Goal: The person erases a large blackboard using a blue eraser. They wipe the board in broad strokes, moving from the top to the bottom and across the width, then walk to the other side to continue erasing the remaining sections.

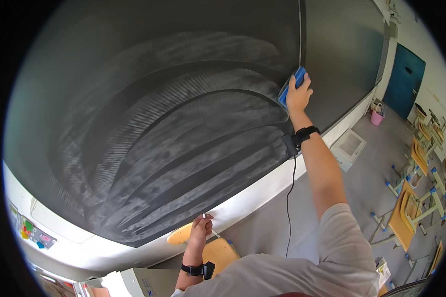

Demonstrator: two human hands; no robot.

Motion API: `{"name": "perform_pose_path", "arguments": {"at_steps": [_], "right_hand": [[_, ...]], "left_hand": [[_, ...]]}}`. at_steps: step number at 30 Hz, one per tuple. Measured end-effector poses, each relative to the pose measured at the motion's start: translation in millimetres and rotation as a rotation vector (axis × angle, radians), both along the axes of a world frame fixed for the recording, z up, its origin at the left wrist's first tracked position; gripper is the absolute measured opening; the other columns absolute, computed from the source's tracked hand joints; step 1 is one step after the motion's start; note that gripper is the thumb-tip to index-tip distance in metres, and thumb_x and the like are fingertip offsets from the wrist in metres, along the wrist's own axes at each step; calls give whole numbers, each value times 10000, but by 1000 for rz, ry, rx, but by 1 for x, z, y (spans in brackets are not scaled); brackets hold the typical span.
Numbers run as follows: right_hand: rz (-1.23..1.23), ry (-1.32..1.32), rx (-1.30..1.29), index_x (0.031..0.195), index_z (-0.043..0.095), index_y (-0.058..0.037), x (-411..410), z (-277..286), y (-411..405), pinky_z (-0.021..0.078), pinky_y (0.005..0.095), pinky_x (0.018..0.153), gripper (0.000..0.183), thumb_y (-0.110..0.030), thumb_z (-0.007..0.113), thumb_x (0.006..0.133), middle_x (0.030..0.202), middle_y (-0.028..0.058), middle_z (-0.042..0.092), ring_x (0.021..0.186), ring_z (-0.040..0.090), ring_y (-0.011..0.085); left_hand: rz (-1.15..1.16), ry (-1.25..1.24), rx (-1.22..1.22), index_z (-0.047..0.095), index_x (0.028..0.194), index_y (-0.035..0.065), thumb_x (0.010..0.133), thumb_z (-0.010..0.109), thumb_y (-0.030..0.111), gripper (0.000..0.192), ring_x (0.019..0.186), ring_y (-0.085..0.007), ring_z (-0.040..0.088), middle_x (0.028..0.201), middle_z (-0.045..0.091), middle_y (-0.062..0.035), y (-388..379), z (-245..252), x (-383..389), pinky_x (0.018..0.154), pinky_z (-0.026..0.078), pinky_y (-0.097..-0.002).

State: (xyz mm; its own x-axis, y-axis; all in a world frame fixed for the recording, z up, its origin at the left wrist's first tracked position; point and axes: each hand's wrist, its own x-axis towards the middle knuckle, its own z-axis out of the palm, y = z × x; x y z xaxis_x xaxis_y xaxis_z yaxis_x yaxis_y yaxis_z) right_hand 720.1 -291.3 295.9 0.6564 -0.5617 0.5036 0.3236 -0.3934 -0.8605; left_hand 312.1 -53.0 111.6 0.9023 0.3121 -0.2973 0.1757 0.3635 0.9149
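A dark chalkboard (pixel 193 122) fills most of the view, streaked with curved, pale bands of chalk smear. My right hand (pixel 298 97) grips a blue board eraser (pixel 301 75) and holds it to the board, beside the vertical seam (pixel 300 33) between two panels. Lower down, just off the board's bottom edge, my left hand (pixel 201 227) is closed around a short white stick of chalk (pixel 204 215). Both wrists carry black straps with small devices; a black cable (pixel 290 200) hangs from the right device (pixel 290 144).
Below the board stands a wooden chair (pixel 219 254), close under my left arm. A white cabinet (pixel 348 145) is by the wall on the right, with a pink bucket (pixel 377 118) and teal door (pixel 405 81) beyond. Several desks and chairs (pixel 405 215) line the right side.
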Motion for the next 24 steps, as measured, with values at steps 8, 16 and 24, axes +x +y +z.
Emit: {"name": "perform_pose_path", "arguments": {"at_steps": [8,16,24], "right_hand": [[-13,-330,-107,1344,429,-161,-43,109,53,416,402,834,617,-456,586,826,994,199,452,880,506,331],[65,-598,-118,1310,479,-132,-109,169,128,409,385,815,617,-429,643,795,950,168,430,848,470,299],[168,-956,-342,1274,500,-168,-272,214,254,414,444,779,552,-290,676,766,939,184,460,871,501,367]], "left_hand": [[101,58,-43,541,900,53,897,461,136,116,479,-25,249,578,303,80,40,-14,-59,433,196,-206],[210,47,-50,534,889,64,925,467,189,146,474,-22,249,579,293,91,83,-10,-109,434,198,-208],[260,15,-74,536,888,59,921,480,177,134,479,-26,250,586,302,90,127,-3,-150,434,200,-208]]}}
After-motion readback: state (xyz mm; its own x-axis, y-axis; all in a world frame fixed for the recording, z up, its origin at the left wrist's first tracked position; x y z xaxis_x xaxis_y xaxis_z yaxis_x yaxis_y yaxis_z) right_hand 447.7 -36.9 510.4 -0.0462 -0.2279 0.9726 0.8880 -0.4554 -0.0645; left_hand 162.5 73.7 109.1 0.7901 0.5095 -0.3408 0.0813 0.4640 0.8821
